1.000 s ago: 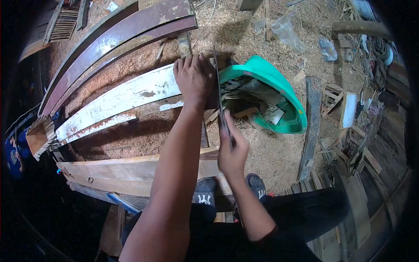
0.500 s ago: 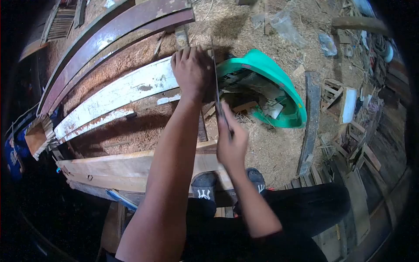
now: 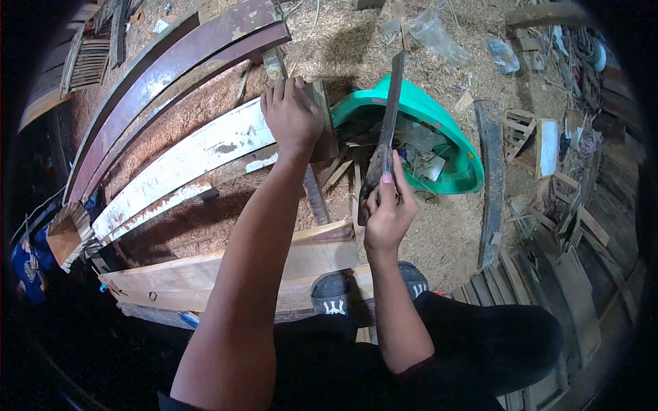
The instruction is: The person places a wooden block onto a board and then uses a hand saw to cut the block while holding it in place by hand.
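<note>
Your two hands are apart. Left hand [image 3: 293, 115] is pressed on one brown wood piece [image 3: 325, 130], just left of the green tub [image 3: 458, 140] (can't tell how firmly the fingers close). Right hand [image 3: 389, 214] is clamped on the handle of one saw [image 3: 391, 109], near the tub's left side; the blade angles up across the tub's left part, clear of the brown piece.

Counts: one tub, scraps [image 3: 430, 166] inside. One wide curved white board [image 3: 219, 145], paint chipped, left of the tub, running to the brown piece. Two clear plastic bags [image 3: 439, 35], above the tub. One long dark plank [image 3: 491, 181], just right of it. Your two shoes [image 3: 333, 294], below it. One other person [image 3: 31, 272], well left of it.

Surface: ground [image 3: 435, 236] around the tub is covered in shavings. Room: cluttered work area; maroon curved boards [image 3: 205, 42] up-left of the tub, pale planks [image 3: 308, 262] down-left, loose lumber [image 3: 576, 274] down-right. Far edges are too dark to read.
</note>
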### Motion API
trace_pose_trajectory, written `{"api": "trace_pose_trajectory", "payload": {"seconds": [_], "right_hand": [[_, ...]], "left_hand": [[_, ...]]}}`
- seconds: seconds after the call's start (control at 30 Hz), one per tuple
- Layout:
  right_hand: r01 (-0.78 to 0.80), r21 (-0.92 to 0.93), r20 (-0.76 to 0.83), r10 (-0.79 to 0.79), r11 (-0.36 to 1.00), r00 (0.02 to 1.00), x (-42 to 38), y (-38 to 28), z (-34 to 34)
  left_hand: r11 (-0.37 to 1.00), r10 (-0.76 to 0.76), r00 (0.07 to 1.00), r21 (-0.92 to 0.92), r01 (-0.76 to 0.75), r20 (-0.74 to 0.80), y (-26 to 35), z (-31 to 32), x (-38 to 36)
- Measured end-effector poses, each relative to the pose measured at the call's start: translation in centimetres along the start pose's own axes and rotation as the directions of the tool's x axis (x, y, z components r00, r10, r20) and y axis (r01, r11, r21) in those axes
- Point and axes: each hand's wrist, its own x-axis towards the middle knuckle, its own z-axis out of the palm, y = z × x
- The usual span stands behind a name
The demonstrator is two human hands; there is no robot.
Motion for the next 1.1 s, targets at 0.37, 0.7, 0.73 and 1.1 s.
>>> {"api": "trace_pose_trajectory", "payload": {"seconds": [0.37, 0.7, 0.73, 1.1], "right_hand": [[0.067, -0.075, 0.121, -0.058, 0.995, 0.991, -1.1, 5.8, -1.4], [0.011, 0.076, 0.272, -0.031, 0.997, 0.962, -1.4, 4.0, -3.1], [-0.023, 0.037, 0.317, 0.01, 0.999, 0.949, -1.3, 3.5, -3.1], [0.272, -0.158, 0.323, -0.21, 0.949, 0.923, -0.9, 1.6, -0.5]], "left_hand": [[0.999, 0.002, 0.998, 0.037, 0.001, -0.068, -0.5, 0.9, -0.4], [0.991, -0.128, 0.985, -0.017, 0.131, 0.117, 0.2, -0.2, 0.0], [0.993, -0.117, 0.989, 0.002, 0.117, 0.091, 0.1, 0.0, -0.1], [0.989, -0.149, 0.985, 0.001, 0.15, 0.081, 0.1, 0.2, -0.1]]}}
